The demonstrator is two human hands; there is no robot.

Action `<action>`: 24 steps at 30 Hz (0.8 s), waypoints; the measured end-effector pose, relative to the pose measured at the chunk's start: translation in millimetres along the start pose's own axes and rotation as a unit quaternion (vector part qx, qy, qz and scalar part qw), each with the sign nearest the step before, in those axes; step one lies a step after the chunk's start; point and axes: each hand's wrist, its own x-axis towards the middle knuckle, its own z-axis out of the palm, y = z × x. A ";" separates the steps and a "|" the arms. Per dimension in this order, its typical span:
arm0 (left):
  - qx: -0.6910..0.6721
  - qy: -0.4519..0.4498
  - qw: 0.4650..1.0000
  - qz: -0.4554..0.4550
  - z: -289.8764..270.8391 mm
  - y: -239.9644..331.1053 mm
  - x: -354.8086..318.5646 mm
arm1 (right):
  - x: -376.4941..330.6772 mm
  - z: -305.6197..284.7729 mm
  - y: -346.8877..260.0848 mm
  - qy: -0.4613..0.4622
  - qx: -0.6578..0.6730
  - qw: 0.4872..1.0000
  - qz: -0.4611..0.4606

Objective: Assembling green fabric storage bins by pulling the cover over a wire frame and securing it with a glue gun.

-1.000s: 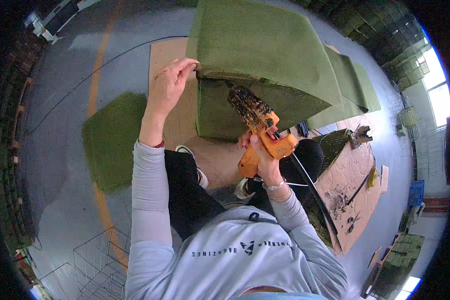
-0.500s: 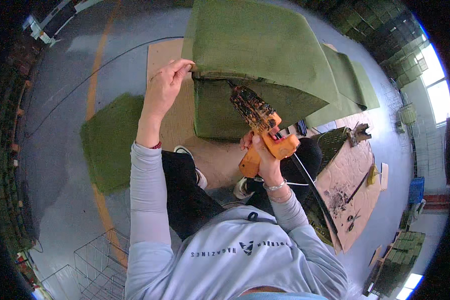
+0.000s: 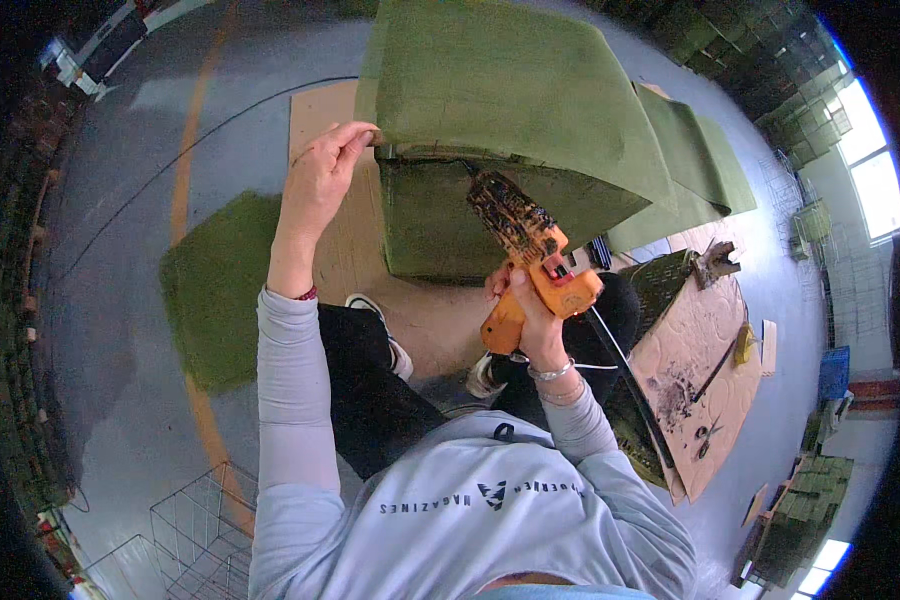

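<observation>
My left hand (image 3: 320, 185) pinches the left end of a folded-up edge on a green mesh sheet (image 3: 500, 75). Below that fold, a darker green panel (image 3: 500, 220) slopes toward me. In my right hand (image 3: 538, 325) is an orange glue gun (image 3: 568, 288), its front half caked with dark residue. Its nozzle points up and left, at or very near the seam beneath the fold; whether it touches I cannot tell. A black glue stick (image 3: 625, 385) trails from the gun's rear, beside a white cord.
Brown cardboard (image 3: 420, 330) lies under the work. Another cardboard piece (image 3: 695, 390) at right carries black scraps, scissors (image 3: 708, 440) and a yellow-handled tool (image 3: 744, 343). A green mesh piece (image 3: 220, 290) lies on the floor at left, near a wire rack (image 3: 205, 530).
The glue gun's nozzle has moved slightly to the right along the seam. My left hand keeps its pinch, and it and the sheet appear a little farther left.
</observation>
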 end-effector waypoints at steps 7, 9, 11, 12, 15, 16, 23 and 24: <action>0.002 0.006 1.000 0.009 -1.8 3.0 0.2 | -0.3 -1.2 2.3 -0.009 0.045 0.999 -0.017; 0.007 0.003 1.000 0.009 -1.3 4.5 0.7 | -1.2 -3.4 4.4 0.010 0.016 1.000 -0.007; 0.004 0.005 1.000 0.003 -0.7 5.5 0.6 | 1.1 0.8 5.0 -0.002 0.017 1.000 -0.011; 0.003 0.004 1.000 0.004 -0.6 5.7 0.6 | 1.8 3.6 5.5 -0.014 0.017 1.000 -0.014; 0.022 -0.004 1.000 -0.008 -2.0 6.5 0.2 | 1.8 6.1 7.8 -0.009 -0.039 0.999 0.001; 0.020 -0.004 1.000 -0.011 -2.4 7.7 -0.5 | 2.4 5.5 8.7 -0.034 -0.031 0.999 0.009; 0.009 0.010 1.000 0.008 1.2 0.1 -0.8 | -0.9 -7.6 11.5 -0.007 -0.002 1.000 0.007; 0.007 0.009 1.000 0.009 2.3 -0.2 -0.4 | -2.2 -8.1 9.9 -0.006 -0.003 1.000 0.007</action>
